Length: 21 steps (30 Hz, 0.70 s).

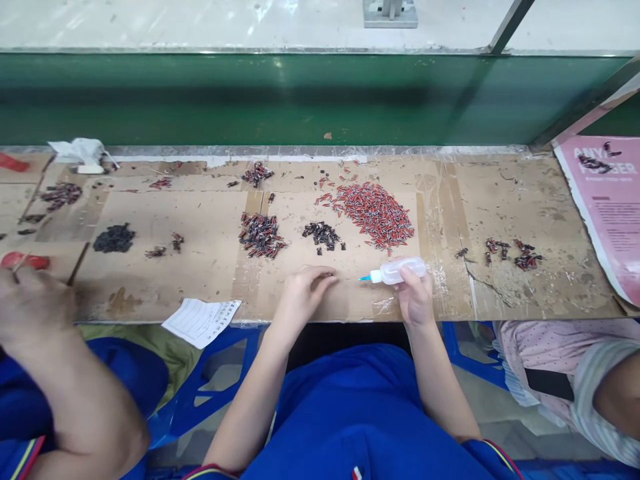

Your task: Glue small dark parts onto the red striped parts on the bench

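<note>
My left hand (304,293) rests near the table's front edge, thumb and fingertips pinched on a small dark part (331,274) too tiny to make out fully. My right hand (418,299) is closed round a clear squeeze bottle (403,269) with a white cap. The bottle lies nearly level, its blue needle tip (365,278) pointing left toward the pinched part, with a gap between. Beyond my hands are a pile of small black parts (323,235) and a large heap of red-and-silver pieces (377,217). Left of these lies a mixed red-and-black pile (261,235).
Cardboard (200,227) covers the table. A co-worker's hand (35,300) works at far left near black pieces (115,238). A paper slip (201,321) overhangs the front edge. Small clusters (525,255) and a pink sheet (605,207) lie right, where another person sits.
</note>
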Each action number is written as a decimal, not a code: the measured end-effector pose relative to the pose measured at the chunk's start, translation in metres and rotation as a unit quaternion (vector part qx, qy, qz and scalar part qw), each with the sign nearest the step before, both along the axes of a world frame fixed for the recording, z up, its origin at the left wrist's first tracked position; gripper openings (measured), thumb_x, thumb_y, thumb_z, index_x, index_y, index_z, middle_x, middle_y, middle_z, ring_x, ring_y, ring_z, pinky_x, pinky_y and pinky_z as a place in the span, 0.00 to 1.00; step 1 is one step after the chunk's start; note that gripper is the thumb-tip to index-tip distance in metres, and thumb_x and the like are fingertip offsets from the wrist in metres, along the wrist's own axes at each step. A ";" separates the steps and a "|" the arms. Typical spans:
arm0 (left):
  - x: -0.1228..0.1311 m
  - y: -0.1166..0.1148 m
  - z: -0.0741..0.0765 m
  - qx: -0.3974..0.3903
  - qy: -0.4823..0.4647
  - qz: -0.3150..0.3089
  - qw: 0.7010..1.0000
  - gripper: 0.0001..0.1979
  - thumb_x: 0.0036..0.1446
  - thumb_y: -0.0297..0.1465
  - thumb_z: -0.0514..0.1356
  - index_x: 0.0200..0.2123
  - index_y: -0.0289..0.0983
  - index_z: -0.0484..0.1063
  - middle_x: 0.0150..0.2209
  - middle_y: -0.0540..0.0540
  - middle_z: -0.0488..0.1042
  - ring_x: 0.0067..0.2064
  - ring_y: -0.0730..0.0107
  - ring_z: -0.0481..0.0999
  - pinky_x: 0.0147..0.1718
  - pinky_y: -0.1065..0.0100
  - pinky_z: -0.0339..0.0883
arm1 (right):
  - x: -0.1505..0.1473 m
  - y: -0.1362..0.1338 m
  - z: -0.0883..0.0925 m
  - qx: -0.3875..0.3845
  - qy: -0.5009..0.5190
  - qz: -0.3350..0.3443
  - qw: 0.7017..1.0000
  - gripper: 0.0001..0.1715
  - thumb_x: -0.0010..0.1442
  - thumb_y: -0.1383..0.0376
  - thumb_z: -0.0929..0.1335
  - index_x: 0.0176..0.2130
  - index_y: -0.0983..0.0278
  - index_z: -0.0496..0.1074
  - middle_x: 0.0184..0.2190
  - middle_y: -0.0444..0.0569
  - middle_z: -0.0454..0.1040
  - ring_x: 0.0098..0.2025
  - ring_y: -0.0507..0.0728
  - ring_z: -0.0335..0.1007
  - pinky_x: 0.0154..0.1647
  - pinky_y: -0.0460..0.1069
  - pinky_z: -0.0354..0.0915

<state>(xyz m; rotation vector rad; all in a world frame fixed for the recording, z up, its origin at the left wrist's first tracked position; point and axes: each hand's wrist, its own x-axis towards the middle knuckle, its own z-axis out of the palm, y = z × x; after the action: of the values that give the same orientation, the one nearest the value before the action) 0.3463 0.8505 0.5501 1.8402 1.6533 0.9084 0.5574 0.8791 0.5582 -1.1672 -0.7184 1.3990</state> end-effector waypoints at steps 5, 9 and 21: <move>0.010 -0.005 -0.017 0.100 0.096 0.038 0.990 0.11 0.59 0.40 0.61 0.30 0.41 0.79 0.29 0.45 0.77 0.36 0.62 0.74 0.38 0.61 0.70 | -0.008 0.000 -0.003 0.010 -0.038 0.006 0.999 0.15 0.45 0.54 0.73 0.28 0.63 0.72 0.22 0.43 0.71 0.22 0.50 0.62 0.20 0.45 0.56; 0.008 -0.009 -0.026 0.160 0.112 0.107 0.975 0.15 0.57 0.43 0.62 0.40 0.40 0.79 0.36 0.43 0.77 0.40 0.61 0.75 0.41 0.60 0.71 | -0.015 -0.002 -0.004 0.026 -0.090 -0.019 0.995 0.15 0.48 0.54 0.72 0.28 0.63 0.70 0.20 0.40 0.68 0.20 0.49 0.58 0.20 0.45 0.56; 0.008 -0.012 -0.024 0.147 0.035 0.060 0.987 0.16 0.60 0.31 0.62 0.52 0.38 0.71 0.37 0.46 0.82 0.39 0.65 0.81 0.43 0.61 0.75 | -0.036 -0.006 -0.011 0.040 -0.222 0.001 0.974 0.16 0.50 0.54 0.71 0.27 0.61 0.65 0.21 0.41 0.69 0.24 0.52 0.65 0.26 0.47 0.62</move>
<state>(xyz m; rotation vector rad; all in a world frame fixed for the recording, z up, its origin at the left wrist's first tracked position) 0.3540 0.8390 0.5261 1.9988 1.7657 1.2076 0.5216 0.8732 0.5475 -1.4323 -1.0789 1.1063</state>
